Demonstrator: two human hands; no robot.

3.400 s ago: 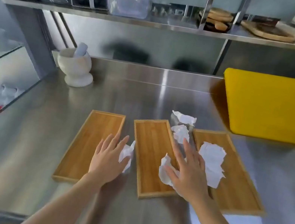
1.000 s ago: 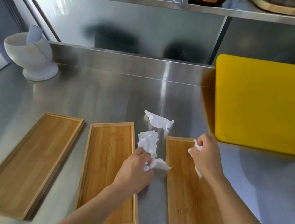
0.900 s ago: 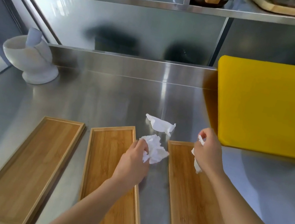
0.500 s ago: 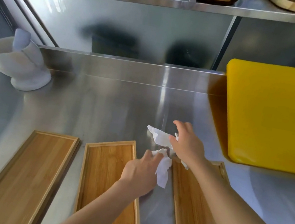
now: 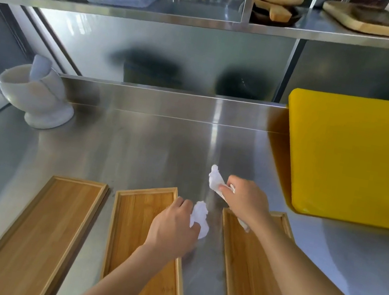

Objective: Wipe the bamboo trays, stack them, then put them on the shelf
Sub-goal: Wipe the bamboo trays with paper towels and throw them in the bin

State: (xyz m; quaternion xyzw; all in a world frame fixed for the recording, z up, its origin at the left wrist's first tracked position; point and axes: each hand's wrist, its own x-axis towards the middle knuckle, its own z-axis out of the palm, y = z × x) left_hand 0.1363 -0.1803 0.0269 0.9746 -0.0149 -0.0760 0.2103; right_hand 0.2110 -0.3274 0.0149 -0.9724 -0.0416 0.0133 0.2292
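Three bamboo trays lie side by side on the steel counter: the left tray (image 5: 43,232), the middle tray (image 5: 133,225) and the right tray (image 5: 241,272). My left hand (image 5: 171,229) hovers over the middle tray's far right corner, shut on a crumpled white tissue (image 5: 199,217). My right hand (image 5: 246,200) is just beyond the right tray's far end, shut on another white tissue (image 5: 215,179) lifted off the counter. My right forearm covers part of the right tray.
A large yellow cutting board (image 5: 358,155) lies at the right. A white mortar with pestle (image 5: 35,93) stands at the back left. The steel shelf (image 5: 210,21) above carries clear containers, wooden boards and a wooden tray.
Both hands gathered the loose tissues from the trays and the counter. In the last half second my right hand picked up the last tissue lying beyond the trays.
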